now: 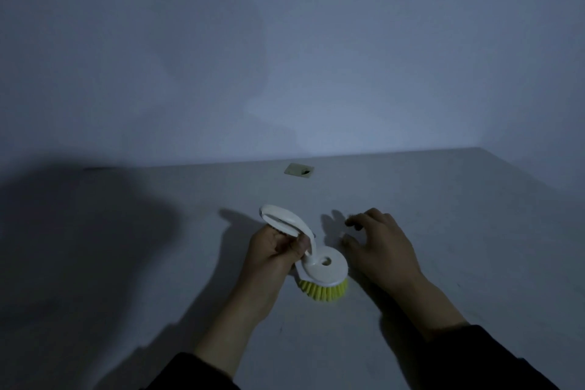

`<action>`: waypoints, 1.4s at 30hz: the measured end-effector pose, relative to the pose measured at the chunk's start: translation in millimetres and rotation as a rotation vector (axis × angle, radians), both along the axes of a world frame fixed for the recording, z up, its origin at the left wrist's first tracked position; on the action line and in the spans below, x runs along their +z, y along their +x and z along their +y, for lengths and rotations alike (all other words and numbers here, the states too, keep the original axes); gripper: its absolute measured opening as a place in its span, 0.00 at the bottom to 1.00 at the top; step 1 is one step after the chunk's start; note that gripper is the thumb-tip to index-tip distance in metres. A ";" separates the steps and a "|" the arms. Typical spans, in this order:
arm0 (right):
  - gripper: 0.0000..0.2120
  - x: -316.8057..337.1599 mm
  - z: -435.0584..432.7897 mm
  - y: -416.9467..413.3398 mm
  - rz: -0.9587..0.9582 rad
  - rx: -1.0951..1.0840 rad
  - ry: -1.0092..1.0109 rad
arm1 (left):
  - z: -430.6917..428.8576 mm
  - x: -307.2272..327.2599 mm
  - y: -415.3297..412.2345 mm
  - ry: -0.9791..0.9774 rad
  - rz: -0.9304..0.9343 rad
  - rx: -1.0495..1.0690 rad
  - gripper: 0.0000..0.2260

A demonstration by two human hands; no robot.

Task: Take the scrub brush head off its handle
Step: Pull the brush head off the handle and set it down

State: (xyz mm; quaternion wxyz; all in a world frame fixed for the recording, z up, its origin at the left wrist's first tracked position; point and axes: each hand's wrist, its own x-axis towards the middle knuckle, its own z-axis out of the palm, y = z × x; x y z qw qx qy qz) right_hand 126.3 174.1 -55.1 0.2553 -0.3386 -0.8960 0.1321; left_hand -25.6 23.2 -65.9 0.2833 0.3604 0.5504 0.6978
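A scrub brush sits on the grey table near its middle. Its round white head [327,269] carries yellow bristles [323,288] that point toward me and down. The curved white handle [286,218] rises from the head to the upper left and is still joined to it. My left hand [272,250] is closed around the handle's lower part, thumb near the joint. Just right of the head, my right hand [380,247] hovers with fingers spread and curled, holding nothing and not touching the brush.
The grey table [443,231] meets a plain wall at the back. A small pale square tag [299,170] lies on the table beyond the brush. Dark shadow covers the table's left side. The light is dim.
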 end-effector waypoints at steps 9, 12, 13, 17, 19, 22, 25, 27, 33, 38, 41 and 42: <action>0.29 22.2 -28.3 9.4 0.052 0.495 -0.201 | -1.6 4.6 1.3 0.032 0.003 -0.011 0.06; 0.30 20.4 -30.8 7.4 0.023 0.534 -0.195 | -2.6 7.2 3.6 0.039 -0.001 -0.013 0.07; 0.30 19.6 -31.1 6.9 0.023 0.538 -0.190 | -2.8 7.9 4.2 0.034 -0.004 -0.011 0.07; 0.30 20.0 -30.4 5.5 0.043 0.536 -0.198 | -3.7 9.5 2.7 0.025 -0.029 -0.033 0.09; 0.29 19.4 -28.9 5.7 0.038 0.529 -0.193 | -4.4 11.9 2.3 0.044 -0.121 -0.049 0.11; 0.31 17.4 -28.0 5.5 0.026 0.519 -0.192 | -4.7 17.8 0.1 0.113 -0.262 -0.029 0.10; 0.35 16.6 -27.6 5.4 0.023 0.507 -0.208 | -6.8 22.4 -8.7 0.209 -0.393 0.005 0.10; 0.35 17.0 -27.9 5.3 0.029 0.506 -0.218 | -9.1 23.2 -15.1 0.244 -0.440 -0.005 0.11; 0.33 16.8 -28.1 5.7 0.010 0.499 -0.196 | -9.8 20.7 -18.6 0.252 -0.416 -0.018 0.10; 0.29 17.8 -28.8 6.1 -0.003 0.510 -0.175 | -10.2 20.4 -20.0 0.256 -0.416 -0.026 0.10; 0.29 17.2 -28.3 6.3 -0.006 0.515 -0.164 | -10.0 19.7 -21.0 0.256 -0.430 -0.025 0.10; 0.29 16.8 -27.9 6.1 -0.006 0.519 -0.165 | -10.0 19.5 -21.2 0.255 -0.436 -0.024 0.10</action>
